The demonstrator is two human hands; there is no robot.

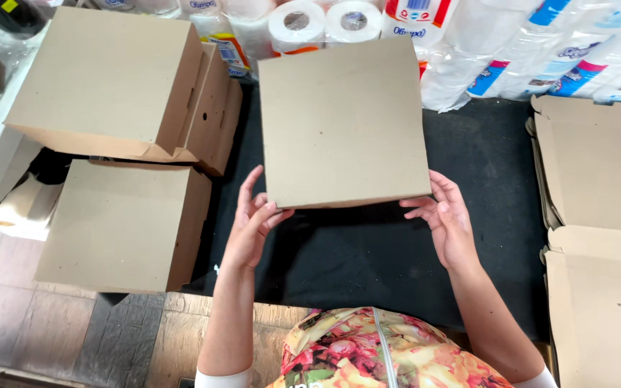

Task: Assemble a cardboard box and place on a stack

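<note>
A plain brown cardboard box, closed and square, rests on a black mat in front of me. My left hand presses against its near left corner with fingers spread. At the near right corner, my right hand touches the box edge the same way. Both hands hold the box between them.
Folded brown boxes are stacked at the left, one at the back and one nearer. Flat cardboard blanks lie at the right. Wrapped packs of paper rolls line the back. A wooden table edge runs below.
</note>
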